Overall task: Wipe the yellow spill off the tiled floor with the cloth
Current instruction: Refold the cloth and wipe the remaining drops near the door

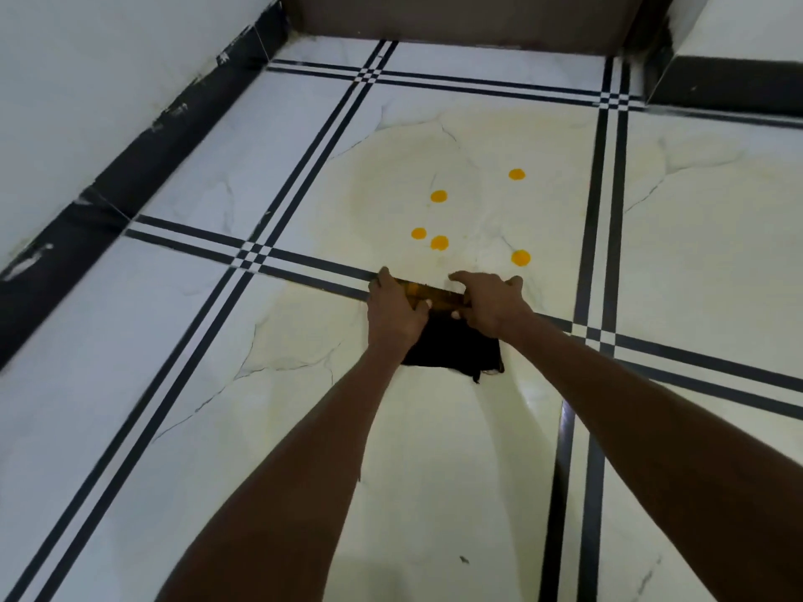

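A black cloth (452,347) lies flat on the white tiled floor (208,323), its far edge stained yellow. My left hand (395,304) presses down on the cloth's left part. On its right part sits my right hand (491,302), fingers spread toward the spill. Several round yellow drops (439,242) dot the tile just beyond the cloth, the farthest drop (516,174) lying toward the back. A pale yellowish film (391,184) spreads around them.
Black double stripes (602,210) cross the floor in a grid. A white wall with a black skirting (143,167) runs along the left. A brown door or panel (456,19) closes the far end, and a white step (738,28) stands at the back right.
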